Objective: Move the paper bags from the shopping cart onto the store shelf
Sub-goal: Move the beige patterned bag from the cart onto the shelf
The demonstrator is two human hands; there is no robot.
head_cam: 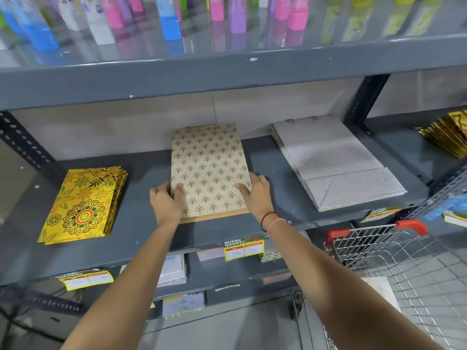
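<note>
A stack of beige paper bags with a gold leaf pattern [208,168] lies flat in the middle of the grey store shelf [141,248]. My left hand [165,200] grips the stack's near left edge, thumb on top. On the near right edge rests my right hand [257,194], fingers along the side. The wire shopping cart [394,263] with red handle corners stands at the lower right; whatever it holds is hidden apart from a pale board at its bottom.
A stack of yellow floral bags [83,205] lies on the shelf's left, grey dotted bags [336,162] on the right, gold bags [447,135] at far right. Coloured bottles [169,24] stand on the shelf above. Price tags [243,247] hang on the shelf's front edge.
</note>
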